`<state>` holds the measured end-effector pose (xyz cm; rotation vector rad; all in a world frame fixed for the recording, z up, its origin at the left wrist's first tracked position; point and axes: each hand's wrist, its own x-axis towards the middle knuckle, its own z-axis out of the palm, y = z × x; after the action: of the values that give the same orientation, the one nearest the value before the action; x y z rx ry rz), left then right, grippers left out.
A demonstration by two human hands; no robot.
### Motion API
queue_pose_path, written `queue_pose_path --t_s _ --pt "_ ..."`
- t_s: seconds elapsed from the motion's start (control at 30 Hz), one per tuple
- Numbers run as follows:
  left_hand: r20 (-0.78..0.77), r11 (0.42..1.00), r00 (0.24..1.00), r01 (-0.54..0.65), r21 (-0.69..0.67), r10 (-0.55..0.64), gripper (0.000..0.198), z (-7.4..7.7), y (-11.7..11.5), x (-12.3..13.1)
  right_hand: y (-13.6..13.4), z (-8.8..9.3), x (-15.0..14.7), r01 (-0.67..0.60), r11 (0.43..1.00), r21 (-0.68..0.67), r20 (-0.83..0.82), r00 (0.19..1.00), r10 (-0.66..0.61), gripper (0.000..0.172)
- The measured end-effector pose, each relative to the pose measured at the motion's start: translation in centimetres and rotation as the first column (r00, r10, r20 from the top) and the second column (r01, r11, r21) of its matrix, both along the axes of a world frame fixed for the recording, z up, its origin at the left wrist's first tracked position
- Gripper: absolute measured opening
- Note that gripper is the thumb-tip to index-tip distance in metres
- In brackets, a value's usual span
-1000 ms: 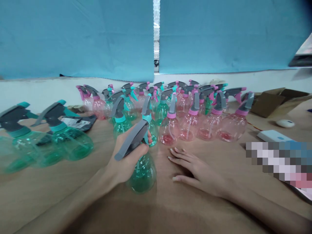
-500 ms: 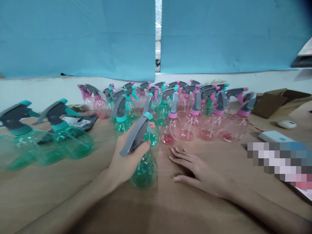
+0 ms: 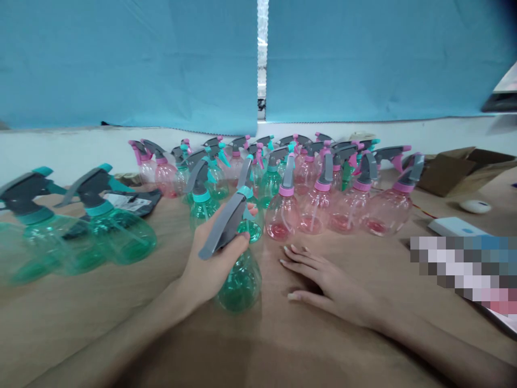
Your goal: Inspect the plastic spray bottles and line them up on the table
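Observation:
My left hand (image 3: 210, 264) is wrapped round the neck of a green spray bottle (image 3: 240, 280) with a grey trigger head (image 3: 224, 226); the bottle stands on the brown table (image 3: 283, 345), just in front of the rows of other bottles. My right hand (image 3: 327, 283) lies flat on the table to the right of that bottle, fingers stretched out and holding nothing. Directly beyond both hands stand several green spray bottles (image 3: 202, 202) and several pink spray bottles (image 3: 313, 207), all with grey trigger heads.
Two green spray bottles (image 3: 117, 231) stand at the left, near a dark packet (image 3: 129, 203). An open cardboard box (image 3: 460, 167), a white round object (image 3: 475, 206) and a white flat box (image 3: 454, 225) are at the right. Blue curtains (image 3: 129, 59) hang behind.
My left hand has pushed the green bottle slightly forward, toward the rows, over the last second. My right hand has stayed flat on the table.

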<state>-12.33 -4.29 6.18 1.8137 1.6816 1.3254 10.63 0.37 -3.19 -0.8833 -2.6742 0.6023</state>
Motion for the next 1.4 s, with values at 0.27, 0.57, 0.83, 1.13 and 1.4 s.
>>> queue_pose_path --t_s 0.27,0.57,0.83,1.13,1.4 --pt "0.005 1.0 1.0 0.018 -0.009 -0.018 0.012 0.25 -0.07 0.1 0.05 -0.14 0.04 0.0 1.0 0.009 0.013 1.0 0.0 0.065" --pt "0.045 0.998 0.997 0.058 -0.033 -0.056 0.026 -0.29 0.08 -0.15 -0.01 -0.12 0.02 0.0 1.0 0.011 -0.002 1.0 0.0 0.065" --pt "0.084 0.992 0.991 0.113 -0.057 -0.108 0.03 -0.17 0.06 -0.19 0.05 -0.08 0.0 -0.003 1.0 0.004 0.001 1.0 0.003 0.066" --pt "0.052 0.984 0.984 0.173 -0.033 -0.171 0.012 0.24 0.05 -0.73 -0.02 0.04 0.02 -0.001 1.0 -0.014 -0.012 1.0 0.001 0.063" --pt "0.073 0.981 0.979 0.191 -0.035 -0.188 0.008 0.49 -0.18 -0.72 0.07 -0.14 -0.02 0.004 1.0 -0.019 -0.022 1.0 -0.004 0.064"
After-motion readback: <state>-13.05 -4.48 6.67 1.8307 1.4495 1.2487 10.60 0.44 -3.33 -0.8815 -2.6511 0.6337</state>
